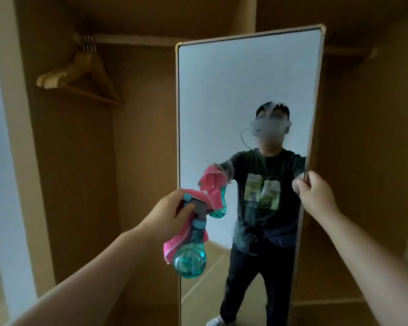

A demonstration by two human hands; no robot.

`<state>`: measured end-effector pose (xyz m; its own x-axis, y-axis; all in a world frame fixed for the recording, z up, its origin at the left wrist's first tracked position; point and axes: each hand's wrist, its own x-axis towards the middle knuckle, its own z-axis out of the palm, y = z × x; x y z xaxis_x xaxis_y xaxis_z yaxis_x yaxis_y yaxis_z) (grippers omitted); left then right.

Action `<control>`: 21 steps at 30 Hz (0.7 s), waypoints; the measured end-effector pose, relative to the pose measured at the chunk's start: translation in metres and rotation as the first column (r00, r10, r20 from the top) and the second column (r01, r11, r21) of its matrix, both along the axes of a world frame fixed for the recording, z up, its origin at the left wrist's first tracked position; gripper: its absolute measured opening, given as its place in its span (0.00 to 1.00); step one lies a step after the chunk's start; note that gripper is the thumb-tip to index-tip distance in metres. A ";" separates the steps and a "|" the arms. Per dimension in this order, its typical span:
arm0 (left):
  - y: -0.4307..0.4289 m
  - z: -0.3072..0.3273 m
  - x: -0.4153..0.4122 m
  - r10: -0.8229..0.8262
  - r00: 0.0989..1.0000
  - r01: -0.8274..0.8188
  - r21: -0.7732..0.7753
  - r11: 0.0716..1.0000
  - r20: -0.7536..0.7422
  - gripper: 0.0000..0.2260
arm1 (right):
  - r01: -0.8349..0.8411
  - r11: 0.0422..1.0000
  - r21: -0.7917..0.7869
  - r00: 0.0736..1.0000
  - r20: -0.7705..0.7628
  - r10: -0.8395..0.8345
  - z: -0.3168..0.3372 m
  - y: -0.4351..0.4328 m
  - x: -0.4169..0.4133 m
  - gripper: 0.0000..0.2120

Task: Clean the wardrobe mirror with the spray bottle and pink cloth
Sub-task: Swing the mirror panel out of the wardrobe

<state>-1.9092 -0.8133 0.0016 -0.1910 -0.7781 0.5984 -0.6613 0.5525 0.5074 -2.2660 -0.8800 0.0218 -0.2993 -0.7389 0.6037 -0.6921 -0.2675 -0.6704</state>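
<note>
Head view, nearest first: our two bare forearms reach forward. Our left hand (167, 214) has its fingers curled round the neck of the spray bottle (190, 256), with the thumb laid across the grey trigger head. The pink cloth (172, 245) is bunched in the same grip — part folded over the top of the sprayer, the rest hanging behind the bottle. The bottle is clear teal plastic, bulb-shaped below a narrow waist, and looks hard and slick. The cloth looks soft and nappy, like towelling. Both hang just in front of the lower left of the mirror (233, 90), with the nozzle turned toward the glass and, as far as we can tell, not touching it.

Further out, our right hand (316, 196) grips the mirror's right edge, fingers curled round the thin frame onto the glass side, steadying the tall panel. The glass is flat and glossy inside a slim pale frame with rounded corners, and faint hazy patches show on it at mid height.

We judge this to be the spraying step — wiping not yet begun. The next move calls for squeezing the trigger with the panel held firm. After that, the cloth must come free of the crowded left hand to wipe.

Beyond, the wardrobe (139, 137) is matte brown board, with wooden hangers (80, 76) on a rail (132, 40).
</note>
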 end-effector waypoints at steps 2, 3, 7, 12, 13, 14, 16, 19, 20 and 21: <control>0.008 0.000 -0.008 0.029 0.999 -0.029 0.006 1.000 -0.018 0.05 | -0.024 1.000 -0.010 1.000 -0.008 0.024 0.001 -0.010 -0.005 0.06; 0.013 -0.001 -0.012 0.040 0.999 -0.040 0.013 0.999 -0.028 0.05 | -0.036 0.999 -0.006 0.999 -0.003 0.035 0.001 -0.016 -0.007 0.05; 0.027 -0.003 -0.023 0.088 0.995 -0.085 0.060 0.995 -0.045 0.07 | -0.063 0.997 0.035 0.998 0.009 0.063 0.000 -0.035 -0.016 0.09; 0.036 0.001 -0.028 0.137 0.989 -0.132 0.083 0.988 -0.051 0.06 | -0.066 0.995 0.080 0.998 0.002 0.066 0.000 -0.047 -0.020 0.12; 0.038 0.002 -0.029 0.136 0.989 -0.131 0.091 0.987 -0.056 0.06 | -0.060 0.994 0.089 0.998 -0.006 0.061 0.001 -0.047 -0.020 0.12; 0.040 0.003 -0.029 0.134 0.989 -0.128 0.097 0.987 -0.059 0.06 | -0.051 0.994 0.098 0.999 -0.008 0.052 0.002 -0.047 -0.020 0.13; 0.042 0.005 -0.029 0.134 0.990 -0.129 0.090 0.988 -0.054 0.06 | -0.016 0.996 0.082 1.000 0.013 0.015 0.005 -0.041 -0.018 0.19; 0.043 0.011 -0.029 0.134 0.990 -0.132 0.070 0.989 -0.031 0.06 | -0.009 0.987 -0.158 1.000 0.017 0.012 0.006 -0.014 -0.003 0.19; 0.042 0.012 -0.028 0.129 0.991 -0.127 0.071 0.989 -0.028 0.06 | -0.070 0.965 -0.254 0.997 -0.048 0.060 0.005 -0.002 0.005 0.15; 0.042 0.014 -0.028 0.123 0.992 -0.121 0.073 0.990 -0.025 0.06 | -0.166 0.938 -0.306 0.983 -0.124 0.133 0.006 0.010 0.016 0.11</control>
<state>-1.9375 -0.7715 0.0158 -0.0757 -0.8355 0.5443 -0.7059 0.4304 0.5625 -2.2495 -0.8702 0.0276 -0.1260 -0.5388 0.8330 -0.6872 -0.5582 -0.4650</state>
